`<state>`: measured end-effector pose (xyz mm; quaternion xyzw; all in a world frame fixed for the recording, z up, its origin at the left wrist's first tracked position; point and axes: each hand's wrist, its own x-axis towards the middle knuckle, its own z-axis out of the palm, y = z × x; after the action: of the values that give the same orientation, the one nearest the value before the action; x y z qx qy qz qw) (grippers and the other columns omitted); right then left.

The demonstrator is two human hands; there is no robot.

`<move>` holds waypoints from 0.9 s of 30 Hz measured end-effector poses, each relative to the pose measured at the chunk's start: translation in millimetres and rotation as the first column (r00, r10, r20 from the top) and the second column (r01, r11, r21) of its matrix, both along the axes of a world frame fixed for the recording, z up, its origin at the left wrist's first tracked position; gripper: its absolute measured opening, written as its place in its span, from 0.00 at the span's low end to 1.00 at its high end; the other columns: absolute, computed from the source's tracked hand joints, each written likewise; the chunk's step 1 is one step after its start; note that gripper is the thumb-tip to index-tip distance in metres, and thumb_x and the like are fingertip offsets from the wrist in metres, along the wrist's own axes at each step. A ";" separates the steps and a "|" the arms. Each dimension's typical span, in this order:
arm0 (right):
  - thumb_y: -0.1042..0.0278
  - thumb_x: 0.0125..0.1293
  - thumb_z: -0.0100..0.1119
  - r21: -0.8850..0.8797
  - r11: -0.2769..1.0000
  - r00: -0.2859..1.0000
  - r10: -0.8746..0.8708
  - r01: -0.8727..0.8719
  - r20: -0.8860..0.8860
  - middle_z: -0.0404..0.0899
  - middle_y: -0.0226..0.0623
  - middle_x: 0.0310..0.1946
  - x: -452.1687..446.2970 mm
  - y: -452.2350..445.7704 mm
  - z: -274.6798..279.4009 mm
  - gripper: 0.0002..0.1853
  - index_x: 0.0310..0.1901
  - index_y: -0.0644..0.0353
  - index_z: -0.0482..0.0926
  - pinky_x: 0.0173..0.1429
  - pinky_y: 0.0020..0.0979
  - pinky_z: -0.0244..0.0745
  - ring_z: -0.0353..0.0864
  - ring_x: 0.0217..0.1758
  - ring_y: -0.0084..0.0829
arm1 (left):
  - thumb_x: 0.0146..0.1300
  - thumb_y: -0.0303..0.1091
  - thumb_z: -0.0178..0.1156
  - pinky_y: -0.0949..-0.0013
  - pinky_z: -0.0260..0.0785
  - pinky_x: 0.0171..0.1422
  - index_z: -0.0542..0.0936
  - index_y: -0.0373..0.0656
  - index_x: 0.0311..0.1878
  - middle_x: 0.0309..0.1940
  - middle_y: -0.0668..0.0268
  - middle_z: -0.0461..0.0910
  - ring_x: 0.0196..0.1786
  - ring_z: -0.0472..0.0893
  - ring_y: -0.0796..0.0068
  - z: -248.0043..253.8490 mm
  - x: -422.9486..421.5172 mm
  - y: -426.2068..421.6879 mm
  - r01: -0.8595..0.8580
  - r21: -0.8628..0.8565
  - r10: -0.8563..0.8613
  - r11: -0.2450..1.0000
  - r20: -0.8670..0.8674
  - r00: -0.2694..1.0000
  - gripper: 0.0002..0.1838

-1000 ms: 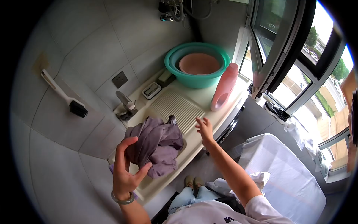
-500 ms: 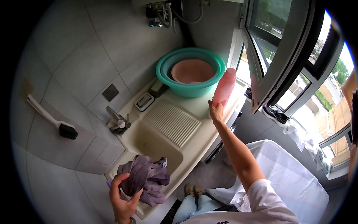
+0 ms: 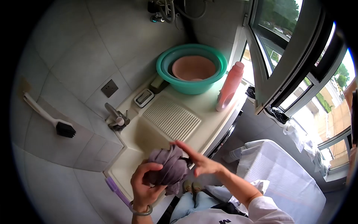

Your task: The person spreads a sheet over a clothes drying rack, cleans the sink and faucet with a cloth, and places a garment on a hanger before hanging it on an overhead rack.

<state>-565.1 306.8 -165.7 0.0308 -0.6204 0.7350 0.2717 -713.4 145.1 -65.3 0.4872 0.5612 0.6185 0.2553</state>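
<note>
A bunched purple-grey cloth (image 3: 168, 164) is held over the front edge of the sink (image 3: 140, 136). My left hand (image 3: 144, 184) grips it from the left and below, thumb and fingers curled round it. My right hand (image 3: 204, 165) is at the cloth's right side, its fingers stretched out and the thumb apart. Its fingertips reach the cloth's upper edge; whether they press on it I cannot tell. Upright on the counter's right side stands a pink bottle (image 3: 230, 86), away from both hands.
Nested green and pink basins (image 3: 192, 87) sit at the counter's back. A soap dish (image 3: 144, 98) lies near the ribbed washboard (image 3: 172, 117). The faucet (image 3: 117, 117) rises left of the sink. A brush (image 3: 65, 128) hangs on the wall. At right are a white-covered object (image 3: 281, 175) and an open window (image 3: 270, 48).
My right hand has let go of the pink bottle, now standing on the counter, and has come down to the cloth. My left hand has moved the cloth up and to the right.
</note>
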 end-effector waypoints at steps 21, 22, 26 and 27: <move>0.78 0.42 0.59 0.946 0.299 0.617 -0.770 0.124 0.162 0.76 0.39 0.52 13.1 -44.5 -130.1 0.27 0.49 0.51 0.82 0.56 0.38 0.71 0.72 0.50 0.45 | 0.65 0.20 0.54 0.73 0.69 0.52 0.75 0.35 0.46 0.44 0.67 0.74 0.42 0.73 0.80 -86.8 -6.3 -132.9 -0.624 -0.312 0.676 0.716 0.087 0.732 0.07; 0.75 0.43 0.59 0.948 0.290 0.719 -0.686 0.128 0.112 0.76 0.40 0.52 2.9 -76.3 -131.9 0.25 0.48 0.50 0.83 0.54 0.37 0.72 0.73 0.49 0.43 | 0.65 0.21 0.55 0.74 0.69 0.52 0.75 0.36 0.45 0.43 0.67 0.74 0.42 0.73 0.80 -87.9 -6.8 -137.3 -0.635 -0.320 0.693 0.703 0.104 0.714 0.06; 0.71 0.45 0.58 0.870 0.493 0.880 -0.408 -0.013 0.245 0.74 0.38 0.53 -38.7 -201.4 -129.4 0.27 0.53 0.50 0.79 0.54 0.34 0.72 0.70 0.52 0.40 | 0.65 0.20 0.55 0.74 0.69 0.51 0.75 0.36 0.45 0.42 0.68 0.75 0.42 0.74 0.81 -85.3 -5.7 -141.7 -0.637 -0.321 0.697 0.701 0.118 0.708 0.07; 0.71 0.46 0.58 0.842 0.536 0.910 -0.315 -0.063 0.268 0.73 0.38 0.53 -47.3 -222.2 -127.0 0.26 0.53 0.50 0.79 0.54 0.35 0.72 0.70 0.54 0.40 | 0.65 0.21 0.55 0.74 0.69 0.50 0.75 0.36 0.45 0.44 0.68 0.74 0.42 0.74 0.80 -87.2 -6.0 -140.4 -0.621 -0.302 0.675 0.723 0.121 0.728 0.06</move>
<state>-612.4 84.6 -292.7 -0.0359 -0.9357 0.3182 0.1484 -719.5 4.7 -152.5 0.1516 0.7349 0.6462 0.1393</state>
